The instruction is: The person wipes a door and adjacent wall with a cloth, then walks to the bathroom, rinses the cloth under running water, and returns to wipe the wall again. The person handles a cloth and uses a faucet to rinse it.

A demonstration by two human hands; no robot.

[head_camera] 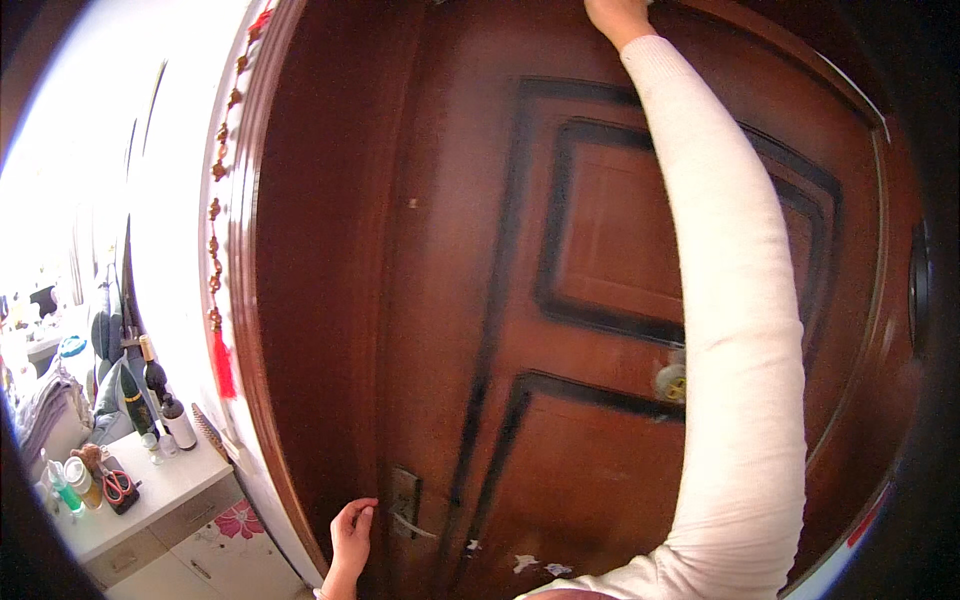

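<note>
A dark reddish-brown wooden door (600, 232) with black-edged panels fills the middle of the view. My right arm, in a cream knitted sleeve, reaches up across it; my right hand (619, 16) is cut off by the top edge, its fingers out of sight. Low at the left, my left hand (352, 531) is raised near the door's metal handle (412, 525), apart from it, with fingers loosely curled and nothing seen in them. A round fitting (671, 382) sits on the door beside my right forearm.
A string of beads with a red tassel (223, 367) hangs along the door frame (251, 225). At the lower left, a white cabinet (142, 517) bears wine bottles (154, 375), red-handled scissors (116, 487) and small containers. Torn white scraps (525, 562) stick to the door's lower part.
</note>
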